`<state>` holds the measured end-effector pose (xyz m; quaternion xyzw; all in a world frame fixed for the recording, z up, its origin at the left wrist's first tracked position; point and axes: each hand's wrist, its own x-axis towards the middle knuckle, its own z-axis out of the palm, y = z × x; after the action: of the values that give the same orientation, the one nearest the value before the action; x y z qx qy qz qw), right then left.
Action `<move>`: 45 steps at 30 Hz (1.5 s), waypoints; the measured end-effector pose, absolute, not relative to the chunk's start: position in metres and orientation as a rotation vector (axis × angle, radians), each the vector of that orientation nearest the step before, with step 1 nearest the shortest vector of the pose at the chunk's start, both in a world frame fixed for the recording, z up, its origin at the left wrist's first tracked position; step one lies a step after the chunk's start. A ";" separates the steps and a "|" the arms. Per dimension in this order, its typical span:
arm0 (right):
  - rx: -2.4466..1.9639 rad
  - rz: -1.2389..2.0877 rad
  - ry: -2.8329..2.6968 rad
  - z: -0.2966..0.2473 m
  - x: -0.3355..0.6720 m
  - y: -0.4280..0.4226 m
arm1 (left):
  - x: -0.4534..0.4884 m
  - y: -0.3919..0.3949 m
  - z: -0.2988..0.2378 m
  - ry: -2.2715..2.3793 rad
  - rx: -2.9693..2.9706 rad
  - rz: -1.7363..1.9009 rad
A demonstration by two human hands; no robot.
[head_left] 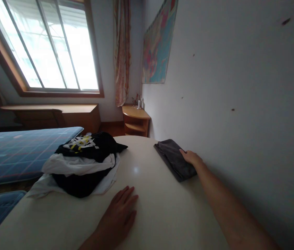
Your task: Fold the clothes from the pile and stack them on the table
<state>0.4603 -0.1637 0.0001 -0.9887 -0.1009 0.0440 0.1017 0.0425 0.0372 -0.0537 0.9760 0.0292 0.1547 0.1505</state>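
Observation:
A folded dark grey garment [170, 158] lies flat at the right side of the white table [159, 218], close to the wall. My right hand [191, 158] grips its right edge, thumb on top; the other fingers are mostly hidden. Low in the middle, my left hand [122, 210] is open over the tabletop, fingers stretched forward and holding nothing. Beyond it on the left, a rumpled heap of clothes has a black garment [106, 144] with a white and yellow print on top. A white garment [77, 165] and more black cloth show beneath.
Left of the table is a bed with a blue checked mattress [27, 149]. A wooden desk [81, 109] stands under the window [58, 52]. In the corner is a small wooden shelf unit [136, 113]. The wall [227, 139] runs close along the right, with a map [157, 48] on it.

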 end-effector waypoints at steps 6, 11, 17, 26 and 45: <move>-2.940 -0.022 -0.279 0.006 0.440 -0.161 | 0.042 0.038 -0.053 0.091 2.782 0.436; -2.957 -0.050 -0.289 0.006 0.430 -0.168 | 0.042 0.039 -0.055 0.113 2.763 0.413; -2.964 -0.166 -0.322 0.009 0.421 -0.176 | 0.042 0.038 -0.053 0.105 2.752 0.398; -2.925 -0.181 -0.869 0.000 0.361 -0.110 | 0.042 0.036 -0.045 0.109 2.736 0.407; -3.026 -0.202 -0.883 -0.027 0.349 -0.102 | 0.041 0.036 -0.046 0.114 2.743 0.387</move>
<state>0.3490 -0.1019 -0.0275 -0.9580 -0.2794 -0.0641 -0.0083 0.0413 0.0361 -0.0463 0.9725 0.0405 0.1373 0.1834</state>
